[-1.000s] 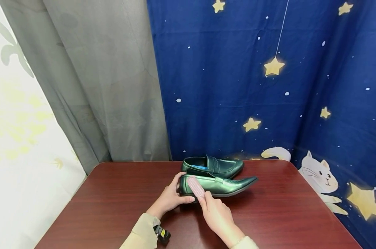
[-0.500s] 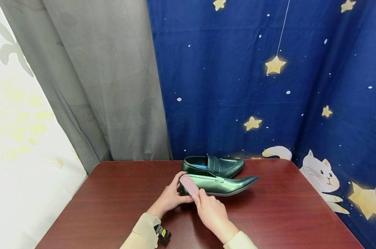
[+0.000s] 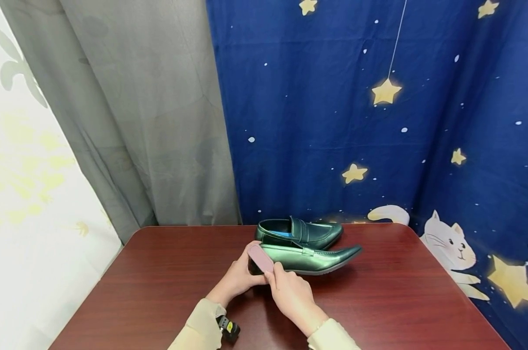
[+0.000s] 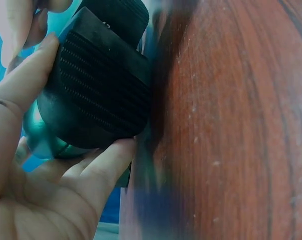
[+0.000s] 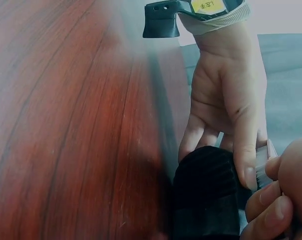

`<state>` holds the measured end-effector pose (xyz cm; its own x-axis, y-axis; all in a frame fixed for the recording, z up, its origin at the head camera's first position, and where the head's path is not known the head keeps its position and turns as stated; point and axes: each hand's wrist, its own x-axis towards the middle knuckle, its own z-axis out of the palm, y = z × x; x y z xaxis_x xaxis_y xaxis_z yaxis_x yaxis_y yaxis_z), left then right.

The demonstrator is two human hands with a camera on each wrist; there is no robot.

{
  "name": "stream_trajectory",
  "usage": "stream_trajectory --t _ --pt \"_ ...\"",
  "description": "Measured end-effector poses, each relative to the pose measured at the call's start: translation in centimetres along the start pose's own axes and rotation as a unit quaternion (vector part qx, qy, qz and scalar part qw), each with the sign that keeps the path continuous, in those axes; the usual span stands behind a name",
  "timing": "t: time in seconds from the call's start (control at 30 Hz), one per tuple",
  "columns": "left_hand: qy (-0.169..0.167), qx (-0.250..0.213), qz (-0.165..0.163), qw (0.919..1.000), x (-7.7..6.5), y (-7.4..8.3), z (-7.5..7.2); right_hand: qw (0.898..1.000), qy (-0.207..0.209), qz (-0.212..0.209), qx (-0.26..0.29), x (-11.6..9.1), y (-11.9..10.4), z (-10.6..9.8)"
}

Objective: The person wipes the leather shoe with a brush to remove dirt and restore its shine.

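A shiny green loafer [image 3: 318, 261] lies tipped on its side, toe to the right. My left hand [image 3: 235, 281] grips its heel, thumb on the near side and fingers around the back. The ridged black heel of the sole [image 4: 103, 82] faces the left wrist camera between thumb and fingers. My right hand [image 3: 293, 297] holds a pink brush [image 3: 261, 258] by its near end, slanted over the heel end of the shoe. White bristles [image 5: 261, 169] show beneath the brush in the right wrist view, beside the left thumb. Whether they touch the leather is hard to tell.
A second green loafer [image 3: 314, 235] with a blue insole stands upright just behind, close to the first. Both are on a reddish-brown table [image 3: 180, 257]. Grey curtain [image 3: 159, 121] and blue star-patterned curtain [image 3: 316, 107] hang beyond the table's far edge.
The right hand and the pink brush have moved left along the side of the loafer to its heel end. The left hand and both shoes stay in nearly the same place.
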<state>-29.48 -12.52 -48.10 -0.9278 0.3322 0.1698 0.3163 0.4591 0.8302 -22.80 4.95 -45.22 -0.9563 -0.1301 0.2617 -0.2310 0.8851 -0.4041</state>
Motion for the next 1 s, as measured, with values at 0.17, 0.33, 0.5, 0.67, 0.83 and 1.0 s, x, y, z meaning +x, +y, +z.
stream_trajectory --t 0.17,0.33,0.5,0.67,0.83,1.0 --pt "0.002 0.008 -0.001 1.0000 -0.1 -0.1 0.0 1.000 -0.005 0.002 0.002 0.0 -0.1 0.1" --pt "0.003 0.016 0.000 0.9999 -0.1 -0.1 0.1 1.000 -0.004 0.004 -0.003 -0.2 0.2 0.1" --pt "0.002 0.013 0.006 0.9999 0.0 0.0 0.2 1.000 0.008 -0.001 -0.016 -0.4 0.7 -0.1" --pt "-0.007 -0.006 0.008 0.9999 0.1 0.1 0.1 1.000 0.004 0.003 -0.019 -0.7 1.2 -0.4" --pt "-0.011 -0.026 0.010 0.9996 0.0 0.0 0.1 1.000 0.004 0.001 -0.020 -0.9 1.7 -0.5" --pt "-0.021 -0.056 0.013 0.9981 0.1 0.1 0.3 1.000 0.006 0.006 -0.015 -1.1 2.1 -0.6"
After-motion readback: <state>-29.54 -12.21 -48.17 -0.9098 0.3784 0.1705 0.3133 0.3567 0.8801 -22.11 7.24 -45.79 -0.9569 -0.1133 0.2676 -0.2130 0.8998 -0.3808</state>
